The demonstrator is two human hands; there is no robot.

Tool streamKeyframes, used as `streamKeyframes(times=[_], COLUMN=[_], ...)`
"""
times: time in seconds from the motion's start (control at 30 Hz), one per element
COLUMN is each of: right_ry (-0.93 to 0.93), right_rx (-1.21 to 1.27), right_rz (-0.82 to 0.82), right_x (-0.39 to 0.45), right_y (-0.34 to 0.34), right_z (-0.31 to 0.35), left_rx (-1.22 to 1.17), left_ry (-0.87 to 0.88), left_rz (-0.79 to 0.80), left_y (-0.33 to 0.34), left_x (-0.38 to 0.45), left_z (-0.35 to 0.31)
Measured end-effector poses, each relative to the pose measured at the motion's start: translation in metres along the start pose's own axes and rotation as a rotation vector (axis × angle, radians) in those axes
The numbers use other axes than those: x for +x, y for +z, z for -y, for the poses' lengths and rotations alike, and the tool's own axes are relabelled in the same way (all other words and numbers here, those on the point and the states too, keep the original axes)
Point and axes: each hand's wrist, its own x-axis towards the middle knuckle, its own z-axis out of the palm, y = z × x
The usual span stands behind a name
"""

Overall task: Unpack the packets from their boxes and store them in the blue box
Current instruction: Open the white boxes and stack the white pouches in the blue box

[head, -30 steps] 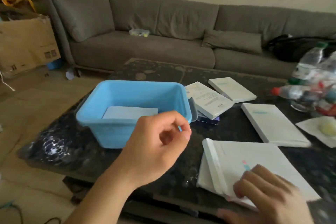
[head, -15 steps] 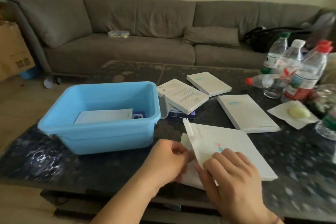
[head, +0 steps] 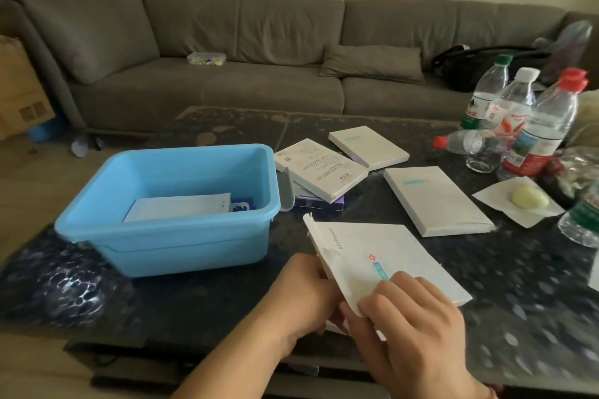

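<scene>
1. The right hand (head: 411, 324) grips the near corner of a flat white box (head: 382, 259), tilting it off the dark surface (head: 518, 301).
2. The left hand (head: 304, 295) pinches its open left end, probably to draw the packet out.
3. The blue box (head: 168, 236) sits just left, already holding a white packet (head: 181, 209).
4. Three more boxes (head: 434, 197) lie farther off.

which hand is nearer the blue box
Left. The left hand sits just off the blue box and its near right corner; the right hand is farther right, on the white box.
</scene>
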Motion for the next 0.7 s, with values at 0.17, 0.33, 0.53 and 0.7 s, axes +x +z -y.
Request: streamKeyframes(times=[0.17, 0.33, 0.53, 0.7], right_ry=[0.105, 0.126, 0.236, 0.422], right_rx=[0.047, 0.019, 0.080, 0.155], right_rz=[-0.075, -0.084, -0.145, -0.231], right_x=[0.002, -0.001, 0.001, 0.006], right_y=[-0.007, -0.010, -0.011, -0.024], right_z=[-0.009, -0.007, -0.015, -0.019], left_rx=[-0.136, -0.193, -0.243, -0.372], left_ry=[-0.062, -0.060, 0.055, 0.178], left_rz=[0.181, 0.258, 0.397, 0.422], left_y=[-0.019, -0.041, -0.070, -0.115], left_x=[-0.002, -0.014, -0.033, -0.053], left_z=[-0.003, 0.000, 0.008, 0.011])
